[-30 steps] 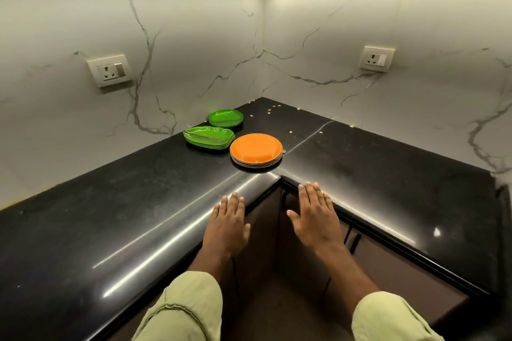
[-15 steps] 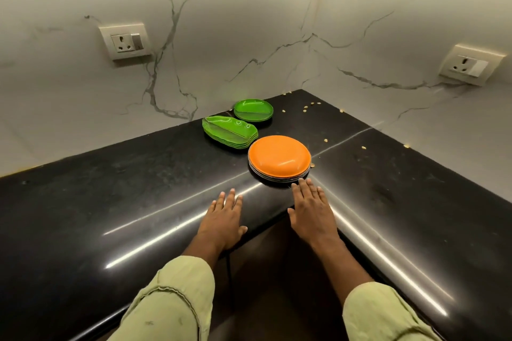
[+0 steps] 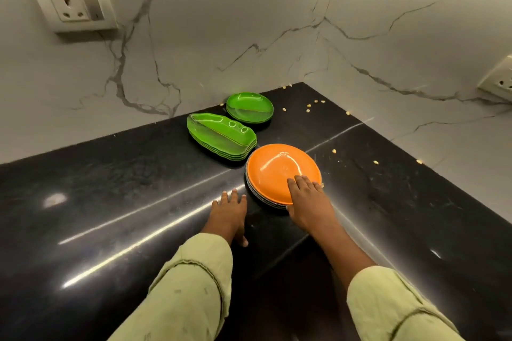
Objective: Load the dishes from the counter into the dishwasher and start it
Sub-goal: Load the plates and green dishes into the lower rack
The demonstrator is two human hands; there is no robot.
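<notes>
Black counter (image 3: 110, 202); right hand (image 3: 307, 199) on orange plate (image 3: 277, 169); left hand (image 3: 228, 212) flat.

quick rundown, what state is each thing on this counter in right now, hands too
orange plate, top of a stack, right hand's fingers on its near rim
leaf-shaped green plates, stacked, no hand on them
round green plate, flat by the wall, no hand on it
left hand, open, flat on the counter
right hand, open
crumbs, scattered near the corner

Orange-topped stack (image 3: 277, 169): one. Green leaf-shaped stack (image 3: 219, 137): one. Round green plate (image 3: 249, 106): one. Hands (image 3: 228, 213) (image 3: 307, 199): two. Sockets (image 3: 73, 4) (image 3: 498, 80): two.
</notes>
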